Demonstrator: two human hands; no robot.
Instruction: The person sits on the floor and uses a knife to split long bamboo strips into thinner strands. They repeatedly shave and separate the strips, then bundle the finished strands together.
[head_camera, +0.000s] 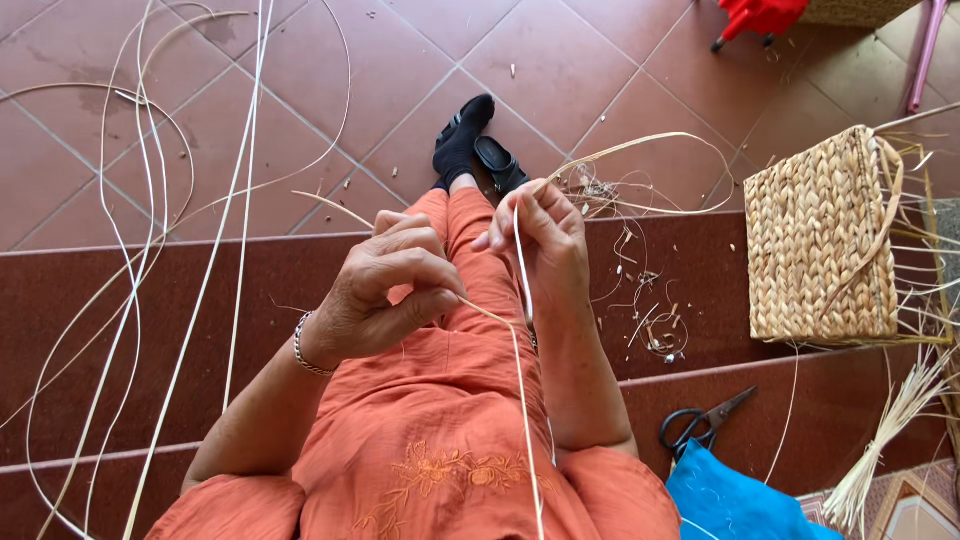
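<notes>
Seated on the red steps, I work a thin pale cane strip (521, 262) over my lap. It runs up from the bottom edge of the picture, across my orange dress (440, 440), bends at my left hand (385, 290) and rises through my right hand (535, 245). My left fingers (420, 270) are closed, thumb and forefinger pinching the strip at its bend. My right fingers (545, 215) are curled round its upper stretch, gripping it, though how tightly I cannot quite tell from this angle. Flat, narrow and cream-coloured, the strip looks smooth. Just right of my knee, offcuts (655, 330) lie scattered on the step. Black-handled scissors (700, 425) rest one step below, and a woven basket (822, 240) stands farther right. Long loose canes (150, 250) sweep across the tiled floor on my left.
</notes>
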